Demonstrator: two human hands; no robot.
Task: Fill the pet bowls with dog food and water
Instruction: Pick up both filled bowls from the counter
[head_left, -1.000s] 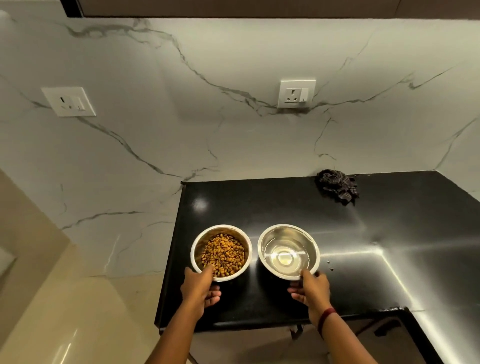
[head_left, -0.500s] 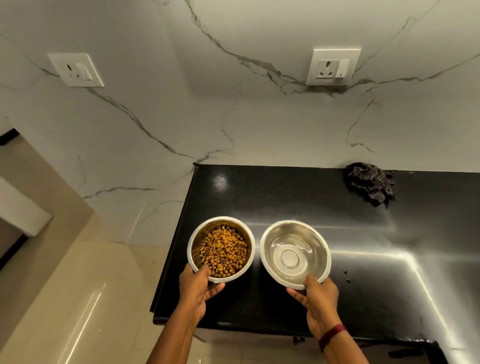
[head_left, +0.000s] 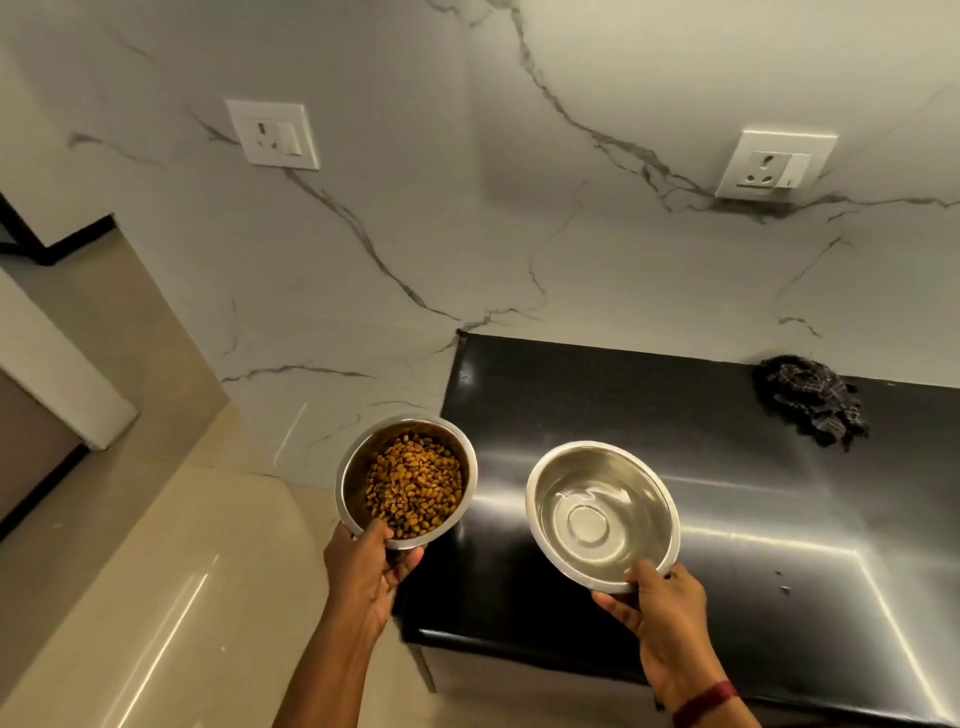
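Note:
Two steel pet bowls are lifted off the black counter (head_left: 675, 415). The food bowl (head_left: 353, 467) holds brown dog food (head_left: 415, 486) heaped toward its right side, and it hangs past the counter's left edge, over the floor. My left hand (head_left: 366, 566) grips its near rim, thumb inside. The water bowl (head_left: 602, 514) holds clear water and hovers above the counter's front left area. My right hand (head_left: 662, 608) grips its near rim with the thumb over the edge.
A crumpled dark checked cloth (head_left: 810, 400) lies at the back of the counter by the marble wall. Two wall sockets (head_left: 272, 134) (head_left: 769, 166) sit above. A few small crumbs (head_left: 784, 588) lie on the counter. Beige floor tiles (head_left: 156, 597) stretch to the left.
Both bowls have risen off the counter and shifted left in my hands; the food bowl now hangs past the counter's left edge. The view has swung left and closer.

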